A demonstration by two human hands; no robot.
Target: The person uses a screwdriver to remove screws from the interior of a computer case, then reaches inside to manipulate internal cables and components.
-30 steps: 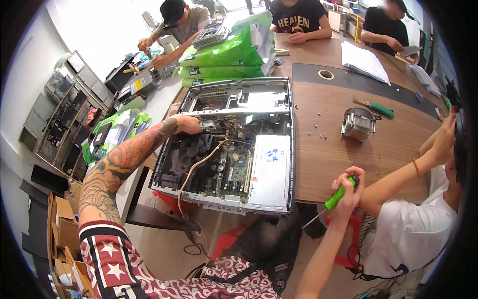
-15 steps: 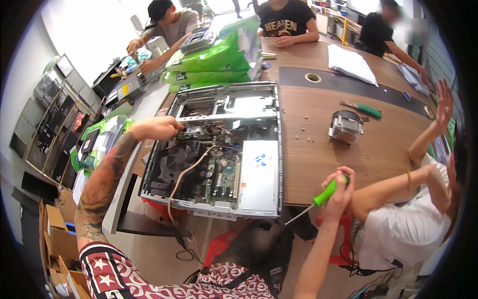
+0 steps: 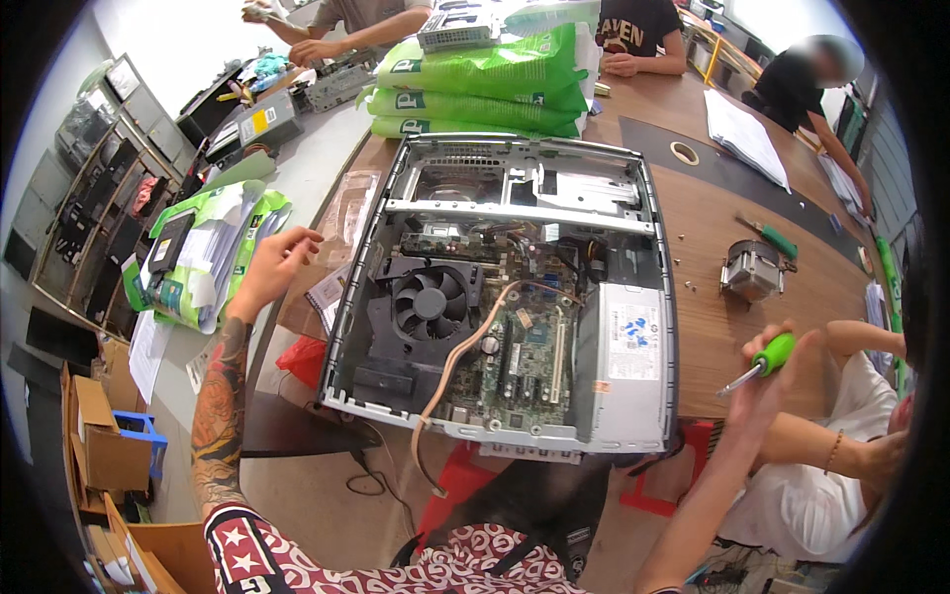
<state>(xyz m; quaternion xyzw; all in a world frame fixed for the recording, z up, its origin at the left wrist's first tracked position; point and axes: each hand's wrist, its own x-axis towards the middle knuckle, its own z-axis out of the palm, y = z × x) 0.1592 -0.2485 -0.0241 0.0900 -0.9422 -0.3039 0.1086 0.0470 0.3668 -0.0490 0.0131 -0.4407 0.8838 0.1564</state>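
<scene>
An opened desktop computer case [image 3: 348,342] lies flat before me at the table's edge. Inside are a black cooling fan [image 3: 430,302], a green motherboard [image 3: 532,348] and a silver power supply [image 3: 633,346]. A beige-brown cable [image 3: 458,358] runs across the board and hangs over the near edge. My left hand [image 3: 272,265] hovers left of the case, fingers loosely bent and apart, nothing visible in it. My right hand [image 3: 797,358] grips a green-handled screwdriver [image 3: 775,353] right of the case, its shaft pointing left and down, touching nothing.
A metal heatsink [image 3: 752,275], a green-handled tool [image 3: 777,240] and small screws lie right of the case. Green paper packs [image 3: 475,84] stand stacked behind it. A person in white [image 3: 831,485] sits close at my right; other people are across the table.
My left hand has come out of the case and moved left. My right hand has raised the screwdriver and moved right. The neighbour's raised hand has dropped. My view has shifted.
</scene>
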